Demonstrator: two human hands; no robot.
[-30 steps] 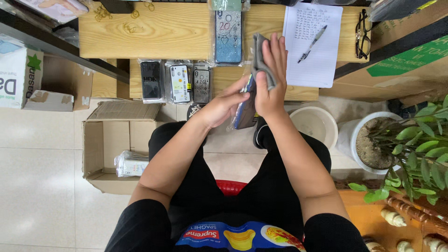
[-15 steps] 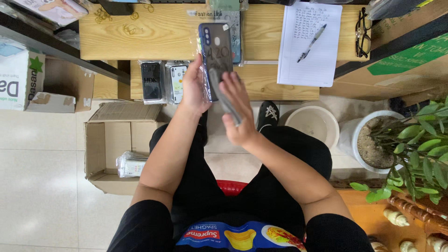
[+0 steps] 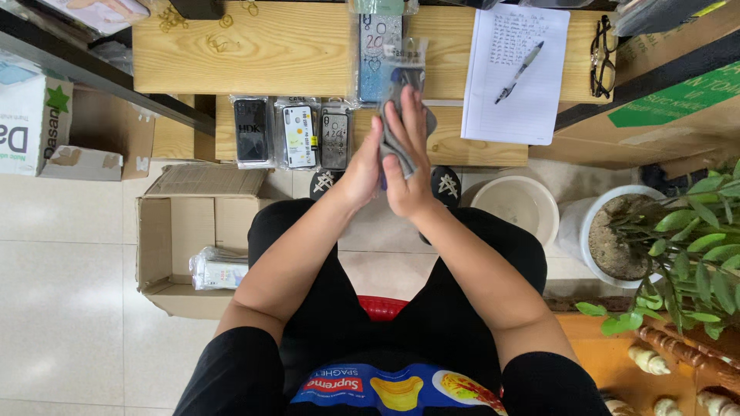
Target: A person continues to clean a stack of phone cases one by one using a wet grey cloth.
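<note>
Both hands meet over the front edge of a low wooden table (image 3: pixel 293 46). My left hand (image 3: pixel 362 173) grips the lower part of a phone case in a clear plastic sleeve (image 3: pixel 405 73), holding it upright. My right hand (image 3: pixel 407 166) presses a grey cloth (image 3: pixel 397 150) flat against the front of that case, fingers spread upward. Much of the case is hidden behind my right hand. On the lower shelf just left of my hands lie three packaged phone cases (image 3: pixel 289 132).
A sheet of paper (image 3: pixel 516 85) with a pen (image 3: pixel 519 71) and glasses (image 3: pixel 603 48) lie on the table's right. An open cardboard box (image 3: pixel 181 231) holding a wrapped bundle stands on the floor left; a white bucket (image 3: pixel 516 209) and a potted plant (image 3: pixel 655 246) stand right.
The case has gone from tilted by my left hand to upright between both hands. My right hand with the cloth has risen from below onto its face.
</note>
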